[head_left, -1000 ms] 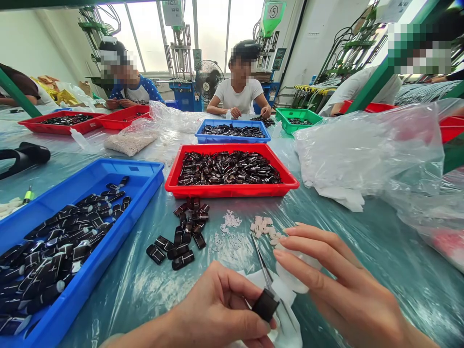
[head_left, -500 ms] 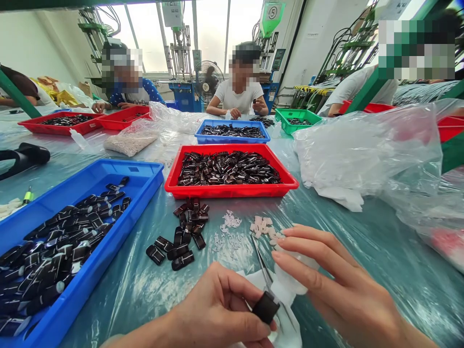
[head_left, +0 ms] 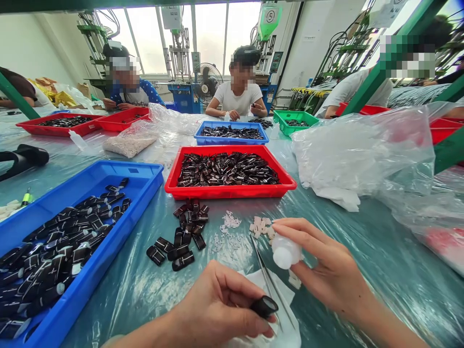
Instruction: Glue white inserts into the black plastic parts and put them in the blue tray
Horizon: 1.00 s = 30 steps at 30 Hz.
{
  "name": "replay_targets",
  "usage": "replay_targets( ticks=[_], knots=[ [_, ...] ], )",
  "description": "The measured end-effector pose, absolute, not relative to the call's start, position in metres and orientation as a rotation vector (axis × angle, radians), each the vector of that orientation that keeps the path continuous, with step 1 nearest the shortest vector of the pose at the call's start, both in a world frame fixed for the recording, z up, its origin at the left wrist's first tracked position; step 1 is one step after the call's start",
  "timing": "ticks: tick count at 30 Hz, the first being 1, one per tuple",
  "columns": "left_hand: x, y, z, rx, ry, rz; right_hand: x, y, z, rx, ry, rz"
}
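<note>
Between the thumb and fingers of my left hand (head_left: 226,307) is a small black plastic part (head_left: 264,306), its rounded end turned up to the right. My right hand (head_left: 326,266) grips a small white plastic bottle (head_left: 285,250), tilted toward me. Metal tweezers (head_left: 267,275) lie on a white cloth or tissue (head_left: 290,295) between the two hands. Ahead of them are a pile of small cream pieces (head_left: 260,226) and some white scraps (head_left: 230,220). Several loose black parts (head_left: 183,260) lie left of these on the table.
A red tray (head_left: 232,193) full of black parts stands ahead. A long blue tray (head_left: 119,227) of similar parts is at left. Plastic bags (head_left: 362,150) lie at right. Co-workers (head_left: 237,94) sit across the table. A green post (head_left: 395,58) slants at upper right.
My right hand has lifted the white bottle and tipped it toward me. The black part in my left hand has turned, so its rounded end now shows.
</note>
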State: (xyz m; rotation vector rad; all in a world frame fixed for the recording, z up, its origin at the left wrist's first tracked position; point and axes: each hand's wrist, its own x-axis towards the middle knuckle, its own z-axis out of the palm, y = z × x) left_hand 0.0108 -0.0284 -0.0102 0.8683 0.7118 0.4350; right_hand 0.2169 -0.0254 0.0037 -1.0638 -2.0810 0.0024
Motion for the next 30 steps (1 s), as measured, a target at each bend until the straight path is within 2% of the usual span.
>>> replay_targets(
  ticks=[13, 19, 30],
  knots=[
    [0.01, -0.027, -0.007, 1.115, 0.607, 0.549, 0.22, -0.026, 0.003, -1.081, -2.031, 0.073],
    [0.011, -0.027, -0.008, 0.889, 0.673, 0.426, 0.215, -0.032, 0.012, -0.938, -2.136, -0.111],
    [0.007, -0.024, -0.003, 0.824, 0.658, 0.346, 0.215, -0.035, 0.014, -0.903, -2.234, -0.292]
  ],
)
